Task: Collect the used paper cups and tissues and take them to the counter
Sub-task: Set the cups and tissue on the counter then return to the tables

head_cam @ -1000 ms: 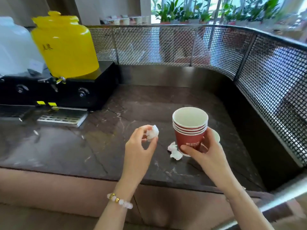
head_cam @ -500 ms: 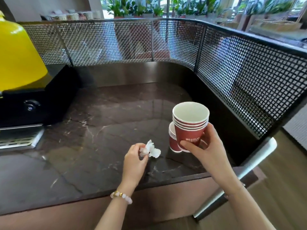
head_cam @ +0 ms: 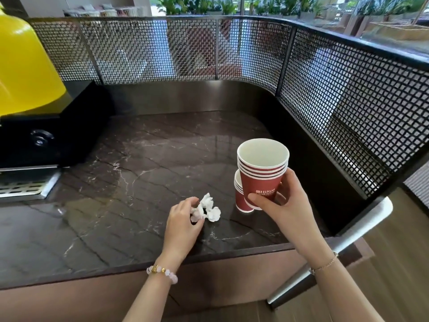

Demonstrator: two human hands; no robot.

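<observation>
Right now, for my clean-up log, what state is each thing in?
held cup stack: nested, upright, top cup empty, gripped by the right hand.
second cup stack: nested, upright, standing on the counter, partly hidden.
tissues: crumpled, lying on the counter, pinched by the left hand.
</observation>
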